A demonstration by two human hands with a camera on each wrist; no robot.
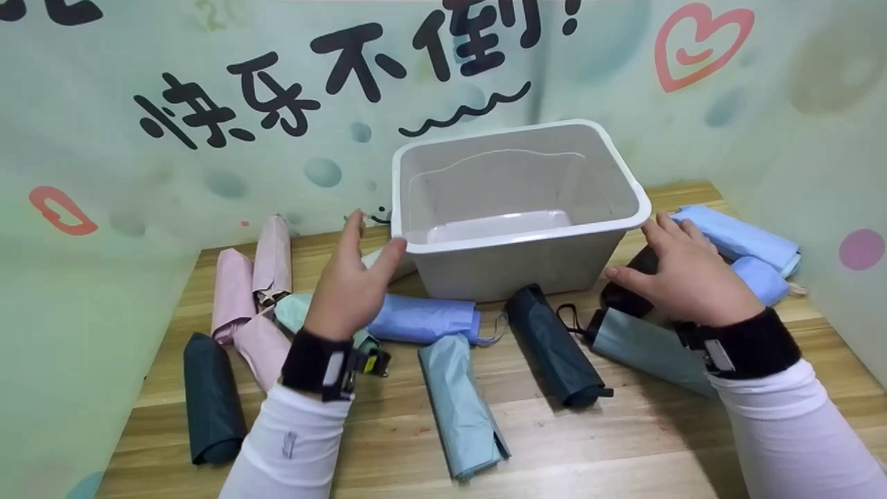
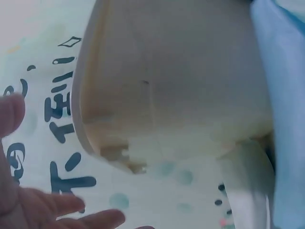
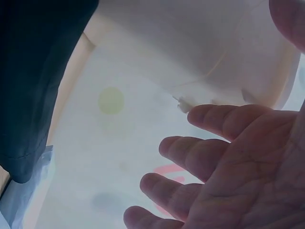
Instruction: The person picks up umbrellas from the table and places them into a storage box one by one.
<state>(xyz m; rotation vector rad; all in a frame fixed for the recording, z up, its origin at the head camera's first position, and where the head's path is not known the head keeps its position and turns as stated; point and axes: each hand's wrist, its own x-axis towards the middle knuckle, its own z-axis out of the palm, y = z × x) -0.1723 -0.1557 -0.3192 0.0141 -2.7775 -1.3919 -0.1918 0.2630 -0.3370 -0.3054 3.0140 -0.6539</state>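
A white plastic bin (image 1: 513,267), with nothing inside, stands at the back of the wooden table. My left hand (image 1: 350,287) is spread beside its left end, thumb close to the front left corner. At the other end my right hand (image 1: 693,277) has its fingers extended, fingertips near the right front corner of the rim. Both palms face the bin, and neither hand holds anything. In the left wrist view the bin's side (image 2: 181,81) fills the middle, with loose fingers below it. The right wrist view shows the right palm and straight fingers (image 3: 190,152) beside the bin.
Folded umbrellas lie around the bin: a dark green one (image 1: 558,353), a teal one (image 1: 461,405), a blue one (image 1: 423,319), a light blue one (image 1: 738,239) and another dark one (image 1: 211,398). Pink ones (image 1: 232,287) lie at the left. Printed cloth walls (image 1: 166,187) enclose the table.
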